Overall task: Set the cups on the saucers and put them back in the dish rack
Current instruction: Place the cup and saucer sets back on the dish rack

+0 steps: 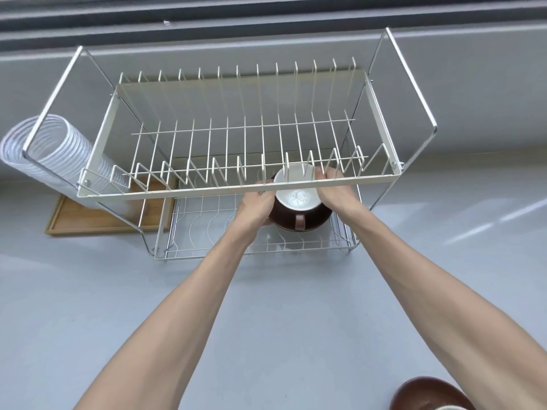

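Both hands reach into the lower tier of the rack (236, 195), under its upper shelf. The left hand (257, 206) grips the left edge of a brown saucer (310, 223), and the right hand (334, 193) grips its right edge; between them a cup (297, 194), white inside with a brown handle toward the person, sits upright on that saucer. The fingertips of both hands are partly hidden behind the shelf's front bar, so the exact hold is hard to read, but both are closed on the saucer. The pair hangs just above or on the lower wire basket; contact cannot be told.

As a judgement, one set is stacked and is at the point of being placed in the rack. Near the right forearm, at the bottom edge of view, a second saucer (426, 392) lies on the counter (88, 291) with something pale on it, probably another cup, cut off by the frame. That set seems left to put away; no other cups show
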The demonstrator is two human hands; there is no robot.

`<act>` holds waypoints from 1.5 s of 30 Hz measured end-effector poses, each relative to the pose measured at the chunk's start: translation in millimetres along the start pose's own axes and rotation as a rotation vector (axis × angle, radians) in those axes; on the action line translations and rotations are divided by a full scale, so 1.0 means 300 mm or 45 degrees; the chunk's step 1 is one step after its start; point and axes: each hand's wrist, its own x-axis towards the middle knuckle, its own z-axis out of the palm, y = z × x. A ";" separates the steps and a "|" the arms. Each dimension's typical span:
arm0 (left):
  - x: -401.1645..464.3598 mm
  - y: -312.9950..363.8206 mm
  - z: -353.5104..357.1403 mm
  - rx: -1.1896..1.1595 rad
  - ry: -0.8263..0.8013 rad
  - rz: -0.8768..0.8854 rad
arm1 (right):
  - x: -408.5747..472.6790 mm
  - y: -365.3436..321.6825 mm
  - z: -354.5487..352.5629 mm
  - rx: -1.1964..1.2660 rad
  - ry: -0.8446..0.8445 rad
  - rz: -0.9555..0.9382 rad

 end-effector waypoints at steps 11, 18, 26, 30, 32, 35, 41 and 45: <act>-0.074 0.022 -0.033 0.199 -0.039 0.027 | -0.109 -0.029 -0.043 -0.105 -0.014 -0.053; -0.199 0.024 -0.058 0.412 -0.105 0.170 | -0.260 -0.053 -0.084 -0.237 -0.082 -0.049; -0.407 -0.011 -0.014 0.903 -0.326 0.406 | -0.519 -0.039 -0.135 -0.671 -0.034 -0.155; -0.517 -0.062 0.058 1.233 -0.416 0.594 | -0.673 0.021 -0.153 -0.943 0.153 -0.284; -0.568 -0.103 0.098 1.407 -0.319 0.748 | -0.739 0.058 -0.167 -0.999 0.219 -0.265; -0.637 -0.162 0.154 1.567 -0.138 0.982 | -0.837 0.127 -0.188 -1.019 0.272 -0.166; -0.749 -0.287 0.268 1.560 -0.127 1.215 | -1.051 0.284 -0.238 -0.808 0.428 0.042; -0.820 -0.395 0.333 1.471 -0.259 1.281 | -1.186 0.386 -0.252 -0.675 0.526 0.180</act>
